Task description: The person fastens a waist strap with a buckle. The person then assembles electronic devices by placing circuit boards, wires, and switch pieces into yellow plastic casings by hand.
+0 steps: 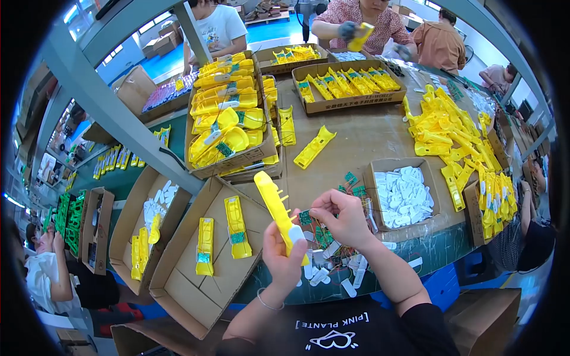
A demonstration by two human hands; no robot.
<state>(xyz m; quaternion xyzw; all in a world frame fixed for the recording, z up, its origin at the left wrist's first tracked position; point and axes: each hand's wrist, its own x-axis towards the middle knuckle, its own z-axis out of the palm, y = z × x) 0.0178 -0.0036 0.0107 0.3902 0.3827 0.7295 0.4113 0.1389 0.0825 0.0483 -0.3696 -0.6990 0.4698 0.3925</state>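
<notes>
Upright and slightly tilted, a long yellow plastic shell [274, 204] is gripped in my left hand [281, 256], with a white plastic piece [295, 233] at its lower part. My right hand [346, 218] pinches a small green circuit board [306, 218] just right of the shell's pegs. Beneath my hands lie loose white pieces [349, 288], red wires and more green boards [351, 178]. Left of my left hand, an open cardboard tray [178, 261] holds two yellow shells [238, 228] with green boards on them.
A box of white pieces [405, 196] stands to the right, near a heap of yellow parts [442, 121]. Filled cardboard boxes [350, 107] stand farther back. A grey metal post [119, 101] crosses the left side. A co-worker [374, 29] sits across the table.
</notes>
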